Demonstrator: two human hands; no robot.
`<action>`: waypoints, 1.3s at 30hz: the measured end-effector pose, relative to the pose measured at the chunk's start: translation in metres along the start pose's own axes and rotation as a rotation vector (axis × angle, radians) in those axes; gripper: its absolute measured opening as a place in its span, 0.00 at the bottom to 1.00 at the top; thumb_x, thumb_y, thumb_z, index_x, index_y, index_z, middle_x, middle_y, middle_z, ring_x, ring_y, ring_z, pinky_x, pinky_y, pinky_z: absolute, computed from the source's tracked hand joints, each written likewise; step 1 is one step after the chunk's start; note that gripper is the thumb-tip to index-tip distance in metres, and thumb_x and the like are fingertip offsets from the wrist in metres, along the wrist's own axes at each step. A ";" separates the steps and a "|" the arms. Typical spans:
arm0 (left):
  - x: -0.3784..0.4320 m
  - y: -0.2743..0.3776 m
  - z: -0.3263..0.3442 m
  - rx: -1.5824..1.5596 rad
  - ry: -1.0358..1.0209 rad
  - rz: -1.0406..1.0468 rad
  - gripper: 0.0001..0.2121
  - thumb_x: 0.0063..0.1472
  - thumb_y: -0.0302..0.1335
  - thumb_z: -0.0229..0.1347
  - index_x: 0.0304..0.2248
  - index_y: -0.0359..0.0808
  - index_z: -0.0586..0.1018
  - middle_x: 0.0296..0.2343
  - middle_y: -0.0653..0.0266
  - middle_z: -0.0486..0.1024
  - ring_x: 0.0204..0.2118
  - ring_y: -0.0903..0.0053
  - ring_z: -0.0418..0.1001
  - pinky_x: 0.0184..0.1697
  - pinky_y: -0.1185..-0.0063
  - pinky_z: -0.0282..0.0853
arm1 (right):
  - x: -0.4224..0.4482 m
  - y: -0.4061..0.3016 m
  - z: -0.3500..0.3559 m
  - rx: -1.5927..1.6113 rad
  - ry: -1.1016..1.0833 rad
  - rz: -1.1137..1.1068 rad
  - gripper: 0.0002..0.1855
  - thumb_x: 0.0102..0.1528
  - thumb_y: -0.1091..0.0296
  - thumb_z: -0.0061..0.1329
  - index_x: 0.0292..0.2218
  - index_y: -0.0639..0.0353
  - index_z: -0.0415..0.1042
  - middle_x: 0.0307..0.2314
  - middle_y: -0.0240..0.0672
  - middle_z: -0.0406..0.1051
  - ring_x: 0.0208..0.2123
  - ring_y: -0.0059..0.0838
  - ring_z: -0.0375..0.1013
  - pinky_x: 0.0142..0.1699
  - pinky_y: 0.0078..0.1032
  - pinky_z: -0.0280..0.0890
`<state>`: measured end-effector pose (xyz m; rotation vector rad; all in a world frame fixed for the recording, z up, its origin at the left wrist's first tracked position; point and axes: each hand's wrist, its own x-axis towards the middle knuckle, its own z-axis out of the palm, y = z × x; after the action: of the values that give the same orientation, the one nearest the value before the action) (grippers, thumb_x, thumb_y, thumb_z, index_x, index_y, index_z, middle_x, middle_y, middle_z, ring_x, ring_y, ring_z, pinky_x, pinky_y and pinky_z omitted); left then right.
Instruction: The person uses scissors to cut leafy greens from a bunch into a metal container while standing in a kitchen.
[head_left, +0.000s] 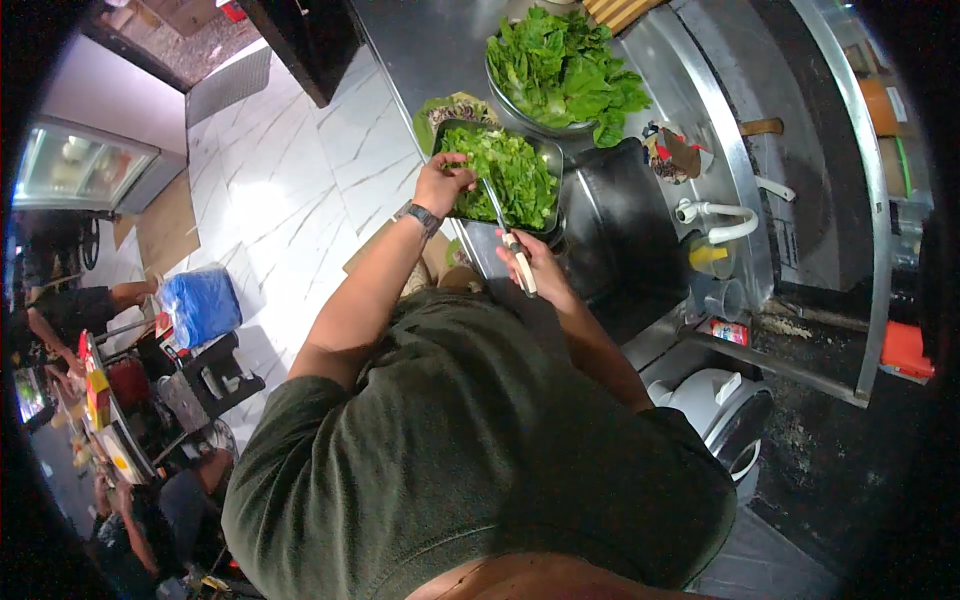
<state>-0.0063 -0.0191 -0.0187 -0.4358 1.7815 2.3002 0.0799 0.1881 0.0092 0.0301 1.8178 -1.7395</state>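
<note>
A rectangular metal tray (556, 169) full of cut leafy greens (510, 169) lies at the counter's edge. Over its left side is my left hand (446, 186), thumb and fingers pinched together; whether a leaf is between them cannot be told. My right hand (536, 264), at the tray's near edge, grips the cream-and-black handle of a bladed tool (523, 262), which looks like kitchen scissors. Its narrow metal blade points away from me, over the greens. Beyond the tray, a round metal bowl (517, 112) is heaped with whole green leaves (566, 71).
Right of the tray is a dark sink basin (619, 225) with a white faucet (716, 214). A patterned cloth (459, 111) lies behind the tray. A rice cooker (720, 409) stands at lower right. Other people sit around a table (124, 450) at far left.
</note>
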 end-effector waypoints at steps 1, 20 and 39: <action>-0.001 -0.001 0.001 0.000 -0.001 -0.002 0.14 0.51 0.18 0.55 0.38 0.28 0.67 0.25 0.61 0.73 0.25 0.80 0.71 0.31 0.84 0.68 | 0.001 0.002 0.000 0.001 0.001 0.002 0.17 0.52 0.65 0.51 0.43 0.58 0.66 0.13 0.17 0.56 0.12 0.09 0.53 0.16 0.12 0.49; 0.030 -0.004 0.006 0.064 -0.204 -0.030 0.19 0.49 0.16 0.57 0.37 0.29 0.59 0.24 0.54 0.73 0.24 0.73 0.72 0.30 0.79 0.69 | 0.005 0.015 -0.029 0.233 0.008 0.122 0.17 0.53 0.64 0.50 0.45 0.55 0.67 0.18 0.19 0.63 0.14 0.09 0.56 0.17 0.11 0.53; 0.037 -0.014 0.008 0.768 -0.129 0.468 0.07 0.53 0.26 0.55 0.31 0.32 0.74 0.22 0.56 0.75 0.22 0.65 0.74 0.28 0.74 0.69 | -0.009 0.006 -0.034 0.124 0.113 0.090 0.13 0.53 0.64 0.51 0.39 0.57 0.70 0.12 0.19 0.60 0.11 0.09 0.55 0.15 0.13 0.50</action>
<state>-0.0373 -0.0087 -0.0426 0.2792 2.6823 1.5871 0.0755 0.2228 0.0061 0.2613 1.7571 -1.8162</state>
